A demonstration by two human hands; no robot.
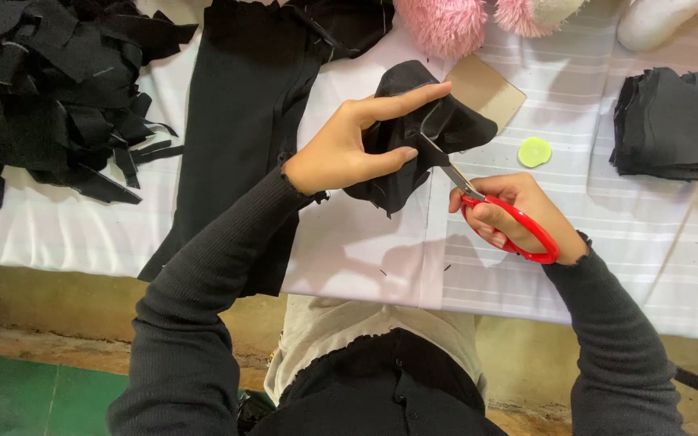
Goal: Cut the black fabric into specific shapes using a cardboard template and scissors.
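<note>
White striped cloth covers the worktable (607, 266), where left hand (341, 153) pinches a small black fabric piece (401, 161) at 12 o'clock while right hand (510, 214), closed through red-handled steel scissors (506, 222), cuts mid-edge; next snip needs the fabric kept taut.

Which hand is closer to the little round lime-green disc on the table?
Right. The right hand, holding the red-handled scissors, sits just below the round lime-green disc. The left hand grips the black fabric piece, farther to the disc's left.
</note>
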